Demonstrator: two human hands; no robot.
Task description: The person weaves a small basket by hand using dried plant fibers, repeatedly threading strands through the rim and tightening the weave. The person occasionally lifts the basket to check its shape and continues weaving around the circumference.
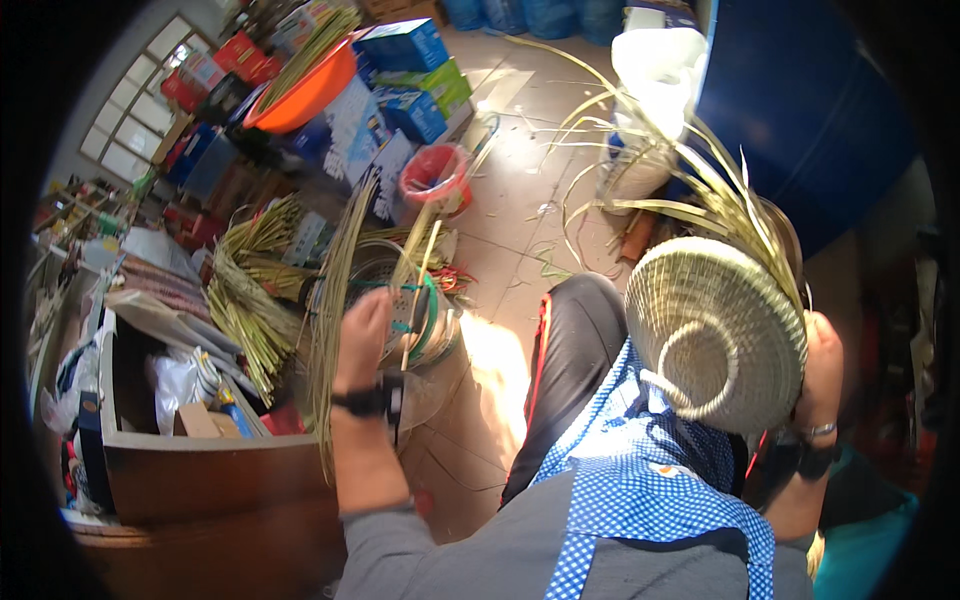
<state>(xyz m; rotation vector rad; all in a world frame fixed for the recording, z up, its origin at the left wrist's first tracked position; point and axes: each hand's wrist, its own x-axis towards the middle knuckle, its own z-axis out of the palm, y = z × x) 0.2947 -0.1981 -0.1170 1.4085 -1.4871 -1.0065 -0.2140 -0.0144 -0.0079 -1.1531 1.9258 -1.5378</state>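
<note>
A round woven straw basket [690, 320], its coiled base ring facing me, is tilted above my lap. Long loose strands [735, 205] fan out from its far rim. Against the basket's right edge is my right hand [822, 365], its fingers partly hidden behind the weave, gripping it. On the left, my left hand [366, 335] is closed beside a hanging bundle of long straw strands [335, 290]. What lies in its fingers, if anything, is hidden. Just beyond that hand stands a green-rimmed basket-like container [432, 320] with pale straw pieces about it.
An open drawer [215, 445] holding plastic and small boxes stands at the left, with a thick straw bundle [250, 290] above it. Farther off are a red bucket [437, 178], an orange basin [308, 88] and stacked boxes [405, 45]. A blue panel [800, 110] rises at the right.
</note>
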